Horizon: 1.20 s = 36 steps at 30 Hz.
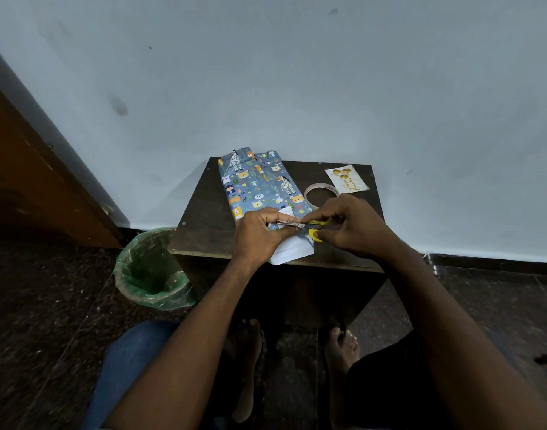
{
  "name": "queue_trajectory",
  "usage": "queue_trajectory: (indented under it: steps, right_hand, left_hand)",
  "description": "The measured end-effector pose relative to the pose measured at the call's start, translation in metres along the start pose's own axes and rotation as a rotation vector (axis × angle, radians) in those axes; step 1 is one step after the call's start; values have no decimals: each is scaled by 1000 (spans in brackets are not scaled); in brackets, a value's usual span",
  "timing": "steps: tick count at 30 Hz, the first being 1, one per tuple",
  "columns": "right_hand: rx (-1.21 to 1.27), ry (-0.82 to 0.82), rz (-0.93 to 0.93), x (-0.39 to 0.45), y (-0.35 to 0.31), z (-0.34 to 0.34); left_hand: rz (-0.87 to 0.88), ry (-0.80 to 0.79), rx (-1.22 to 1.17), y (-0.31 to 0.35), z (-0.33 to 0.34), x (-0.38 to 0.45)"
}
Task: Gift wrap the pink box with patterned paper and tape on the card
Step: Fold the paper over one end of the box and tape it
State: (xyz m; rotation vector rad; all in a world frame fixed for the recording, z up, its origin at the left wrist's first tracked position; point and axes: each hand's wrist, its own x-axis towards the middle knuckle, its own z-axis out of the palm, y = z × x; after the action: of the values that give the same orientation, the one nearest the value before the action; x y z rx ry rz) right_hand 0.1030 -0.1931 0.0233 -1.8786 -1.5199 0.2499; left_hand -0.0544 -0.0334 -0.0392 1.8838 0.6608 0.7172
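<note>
Both hands (259,234) on glossy animal-print paper (259,184), yellow-handled scissors (315,232).

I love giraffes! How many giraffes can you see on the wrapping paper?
2. One giraffe is at the far end of the paper, near the wall. The other giraffe is by the right edge, beside the tape. More may hide under the hands.

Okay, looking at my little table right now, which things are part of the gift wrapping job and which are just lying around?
Part of the job: patterned paper round the box, yellow scissors in the right hand, paper flap pinched by the left hand, tape roll, card.

Just lying about: green-lined bin on the floor beside the table.
</note>
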Motion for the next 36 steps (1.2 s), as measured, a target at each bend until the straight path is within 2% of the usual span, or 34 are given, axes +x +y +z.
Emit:
queue_trajectory:
  steps: [25, 28, 32, 34, 36]
  right_hand:
    - [-8, 1, 15, 1, -7, 5]
    - [-2, 10, 35, 1, -3, 5]
    - [10, 20, 44, 2, -2, 6]
    - [13, 18, 46, 2, -3, 5]
    - [11, 14, 49, 2, -4, 4]
  left_hand:
    - [-3, -5, 12, 4, -1, -2]
    - [-1, -85, 16, 7, -7, -1]
    - [-72, -324, -84, 17, -30, 5]
    - [-105, -324, -158, 21, -36, 6]
    - [-98, -249, -167, 22, -34, 5]
